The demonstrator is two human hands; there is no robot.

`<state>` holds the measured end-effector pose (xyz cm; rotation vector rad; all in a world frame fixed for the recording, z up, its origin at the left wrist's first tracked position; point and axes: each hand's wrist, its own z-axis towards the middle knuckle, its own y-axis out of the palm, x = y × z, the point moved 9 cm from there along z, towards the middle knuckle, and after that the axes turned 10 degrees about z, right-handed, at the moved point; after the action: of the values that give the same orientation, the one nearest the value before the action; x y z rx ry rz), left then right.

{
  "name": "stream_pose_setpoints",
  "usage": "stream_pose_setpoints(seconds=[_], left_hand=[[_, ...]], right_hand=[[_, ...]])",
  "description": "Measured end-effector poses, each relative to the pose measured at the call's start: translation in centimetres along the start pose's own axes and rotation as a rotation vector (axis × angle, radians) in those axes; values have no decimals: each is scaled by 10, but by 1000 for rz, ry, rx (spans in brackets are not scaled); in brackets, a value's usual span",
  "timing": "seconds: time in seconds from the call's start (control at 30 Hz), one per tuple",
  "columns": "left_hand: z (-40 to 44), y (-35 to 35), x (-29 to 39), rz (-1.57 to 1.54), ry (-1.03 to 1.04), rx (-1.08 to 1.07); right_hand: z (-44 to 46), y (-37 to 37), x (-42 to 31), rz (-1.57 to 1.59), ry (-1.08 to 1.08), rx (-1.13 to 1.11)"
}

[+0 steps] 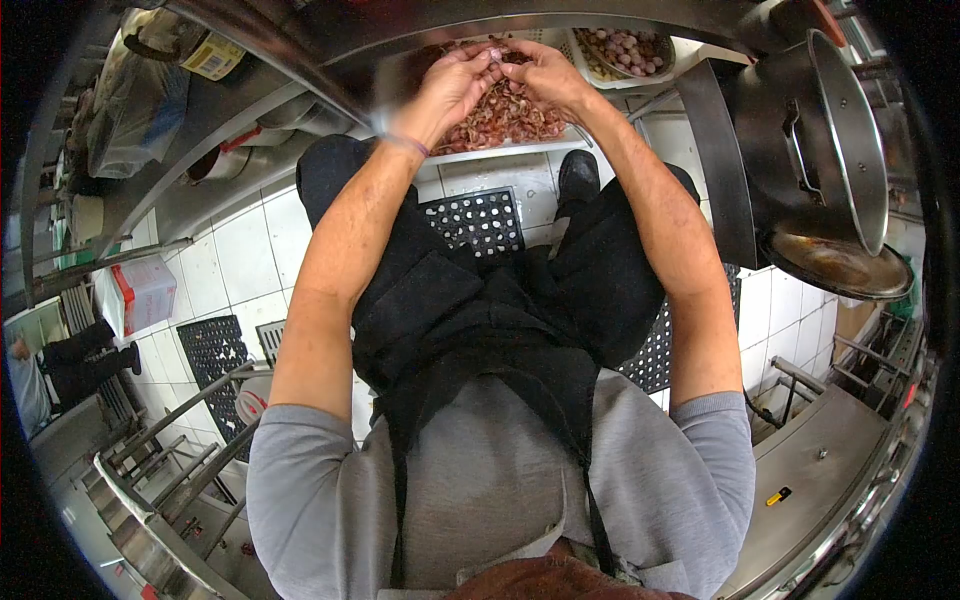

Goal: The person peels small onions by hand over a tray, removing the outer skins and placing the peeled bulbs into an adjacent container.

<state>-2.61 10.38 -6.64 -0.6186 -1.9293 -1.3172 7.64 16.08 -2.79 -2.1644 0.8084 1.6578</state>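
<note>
My left hand (452, 90) and my right hand (547, 76) meet at the top middle of the head view. Between their fingertips is a small pinkish shallot (495, 55), partly covered by the fingers. Both hands are closed in a pinch on it. Below them, a heap of reddish-brown shallots and loose skins (508, 118) fills a pale tray (500, 154). To the right of my right hand, a light container (590, 72) holds several round, pale purple shallots (628, 50).
A large metal pot (800, 150) stands on the right, with a browned round pan (845, 268) beside it. Metal shelving (270, 110) runs along the left. Perforated black mats (475, 220) lie on white floor tiles. Another person's dark-trousered legs (85, 362) show at far left.
</note>
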Motion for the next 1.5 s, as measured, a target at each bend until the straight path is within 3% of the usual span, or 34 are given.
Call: stream_pose_setpoints(seconds=[0.53, 0.93, 1.13, 1.5], left_hand=[[-1, -2, -2, 169, -22, -2], [-3, 7, -2, 185, -16, -48], [1, 2, -1, 139, -14, -15], [-3, -5, 1, 32, 0, 71]], right_hand=[[3, 0, -12, -195, -161, 66], [-2, -4, -12, -69, -84, 53], [-2, -23, -2, 131, 12, 222], [-7, 0, -10, -108, -40, 58]])
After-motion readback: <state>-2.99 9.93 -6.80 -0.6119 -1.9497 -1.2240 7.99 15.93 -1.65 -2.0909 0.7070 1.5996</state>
